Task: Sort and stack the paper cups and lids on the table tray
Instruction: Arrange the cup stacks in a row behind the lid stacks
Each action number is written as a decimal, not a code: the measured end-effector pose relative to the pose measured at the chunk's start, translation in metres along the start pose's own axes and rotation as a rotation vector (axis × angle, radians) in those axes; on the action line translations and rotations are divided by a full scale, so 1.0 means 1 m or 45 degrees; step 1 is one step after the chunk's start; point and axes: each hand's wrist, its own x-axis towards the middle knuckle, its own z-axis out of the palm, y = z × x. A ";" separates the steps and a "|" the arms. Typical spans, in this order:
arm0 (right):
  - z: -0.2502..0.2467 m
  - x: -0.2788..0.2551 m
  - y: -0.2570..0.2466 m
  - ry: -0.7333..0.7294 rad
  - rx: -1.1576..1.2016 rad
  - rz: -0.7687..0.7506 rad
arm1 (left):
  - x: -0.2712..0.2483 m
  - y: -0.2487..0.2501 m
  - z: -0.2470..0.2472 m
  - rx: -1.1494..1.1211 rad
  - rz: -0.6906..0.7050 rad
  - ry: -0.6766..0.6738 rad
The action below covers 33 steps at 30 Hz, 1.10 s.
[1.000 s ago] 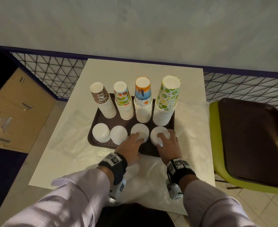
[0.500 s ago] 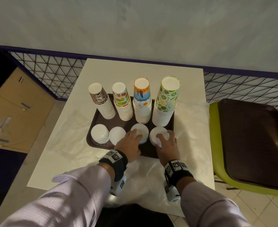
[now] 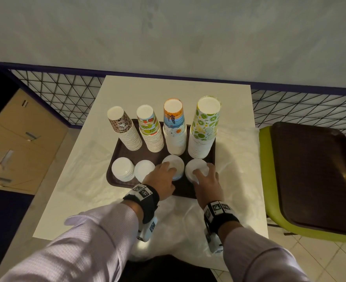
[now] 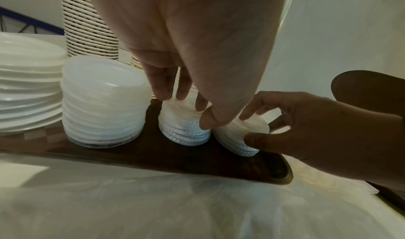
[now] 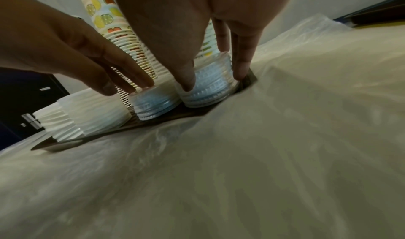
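Observation:
A brown tray holds a back row of upturned cup stacks: leopard, fruit, blue-orange, lime. Four white lid stacks stand in front. My left hand lays straight fingers on top of the third lid stack, also seen in the left wrist view. My right hand grips the fourth lid stack, thumb on one side and fingers on the other. That stack leans a little.
A clear plastic sheet covers the near part of the white table. To the right, a second brown tray lies on a green chair. A wire mesh railing runs behind. Cardboard boxes are at the left.
Both hands stay on the same two lid stacks. The left fingers have crept slightly further over the third stack. The cup stacks have not moved.

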 end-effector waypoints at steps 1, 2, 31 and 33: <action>0.000 0.000 0.000 0.001 -0.003 0.001 | 0.000 0.000 0.000 0.000 0.002 -0.002; 0.000 0.000 0.000 0.000 -0.009 0.005 | 0.000 -0.001 -0.001 -0.001 0.003 -0.005; -0.010 -0.017 -0.113 -0.151 -0.042 -0.424 | -0.078 -0.128 -0.037 -0.224 -0.270 0.567; -0.001 -0.015 -0.123 -0.164 -0.064 -0.401 | -0.078 -0.136 -0.033 -0.203 -0.278 0.525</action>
